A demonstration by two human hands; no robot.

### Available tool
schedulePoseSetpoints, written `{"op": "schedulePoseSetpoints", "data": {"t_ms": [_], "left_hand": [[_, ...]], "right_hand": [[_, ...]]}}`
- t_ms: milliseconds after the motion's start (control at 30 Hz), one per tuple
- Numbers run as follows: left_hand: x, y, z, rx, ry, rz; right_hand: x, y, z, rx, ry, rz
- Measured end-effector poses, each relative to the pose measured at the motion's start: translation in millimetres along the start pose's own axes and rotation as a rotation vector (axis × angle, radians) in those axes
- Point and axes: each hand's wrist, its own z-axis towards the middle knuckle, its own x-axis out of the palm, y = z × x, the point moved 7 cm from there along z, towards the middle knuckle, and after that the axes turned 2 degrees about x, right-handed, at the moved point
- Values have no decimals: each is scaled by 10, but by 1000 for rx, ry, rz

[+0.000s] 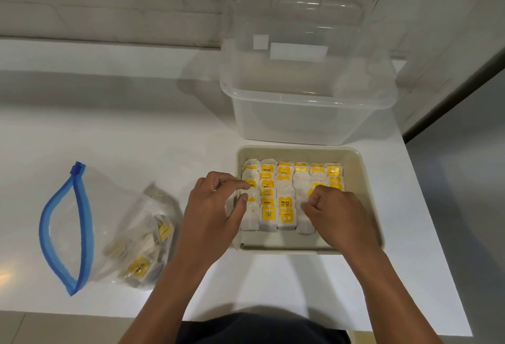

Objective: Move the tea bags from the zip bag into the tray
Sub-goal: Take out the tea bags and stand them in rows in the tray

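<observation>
We note a white laminate countertop [164, 135] filling most of the frame, with a tall clear plastic storage bin [306, 108] at upper centre-right, apart from the work. Below it, at centre right, sits the shallow beige rectangular plastic tray [369, 179], its floor largely covered by rows of white paper tea bags with yellow tags [284, 179]; a bare strip of tray floor shows along the near edge. At lower left lies the clear plastic zip bag with a blue slider seal [65, 228], mouth gaping, with a loose heap of tea bags [142, 250] bunched in its closed end. Our judgement: the transfer is well past halfway, perhaps mostly done, but a fair clutch remains in the bag, and the present step looks like squaring up the rows rather than fetching. The left hand [213, 207] is over the tray's left edge, fingers curled, with thumb and forefinger drawn near each other at the leftmost row; we cannot tell whether they pinch a bag or only touch it. The right hand [336, 212] rests on the right-hand rows with fingers curled under, knuckles up; whether a bag is gripped beneath is hidden.
</observation>
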Motion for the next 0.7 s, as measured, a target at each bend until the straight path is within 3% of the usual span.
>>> {"op": "schedulePoseSetpoints", "data": {"t_ms": [367,600,700], "left_hand": [[-595,-88,-339,26,39,-70],[-1509,154,-572,-15,-168,-87],[-1867,346,-695,-39,-242,-92]], "right_hand": [[-185,1141,-613,-341,95,416],[39,2147,-1031,-535,233,577],[169,2537,-1186,-588,253,536]]}}
